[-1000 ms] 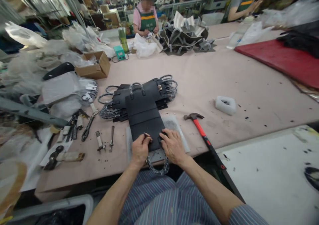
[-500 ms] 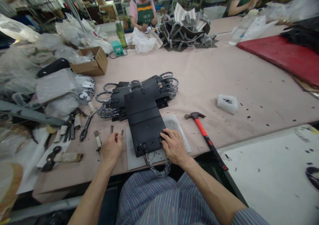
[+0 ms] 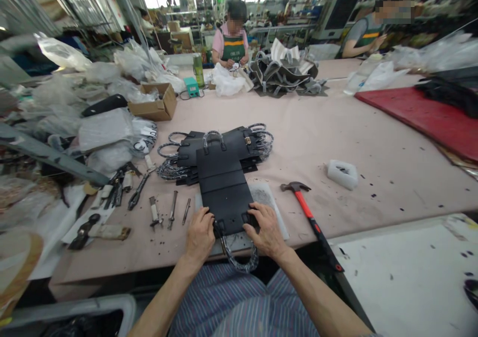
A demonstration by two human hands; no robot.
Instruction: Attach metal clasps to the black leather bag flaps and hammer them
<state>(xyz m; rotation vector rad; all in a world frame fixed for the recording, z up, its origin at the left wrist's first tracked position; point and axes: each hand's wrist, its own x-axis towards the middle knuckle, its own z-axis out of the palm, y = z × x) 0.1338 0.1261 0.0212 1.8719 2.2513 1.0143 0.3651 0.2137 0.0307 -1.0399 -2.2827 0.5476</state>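
A black flat bag panel [image 3: 224, 185] lies on a white cutting pad [image 3: 267, 200] at the table's near edge, its wrapped loop handle [image 3: 242, 262] hanging over the edge. My left hand [image 3: 200, 235] rests on the panel's near left corner, fingers curled at the handle tab. My right hand [image 3: 266, 229] presses on the near right corner, fingers bent over the other tab. Just left of my left hand lie a thin metal punch [image 3: 186, 211] and two more small tools [image 3: 172, 210].
A stack of black panels with handles [image 3: 186, 153] sits behind. A red-handled hammer [image 3: 308, 212] lies to the right, with a white foam block [image 3: 342, 173] beyond it. Pliers and tools [image 3: 123, 187] crowd the left. A cardboard box [image 3: 155, 103] stands at the back left. Two people work at the far end.
My left hand laid the thin punch down among the tools on the left, then came back to the panel's near left corner. My right hand stayed on the panel.
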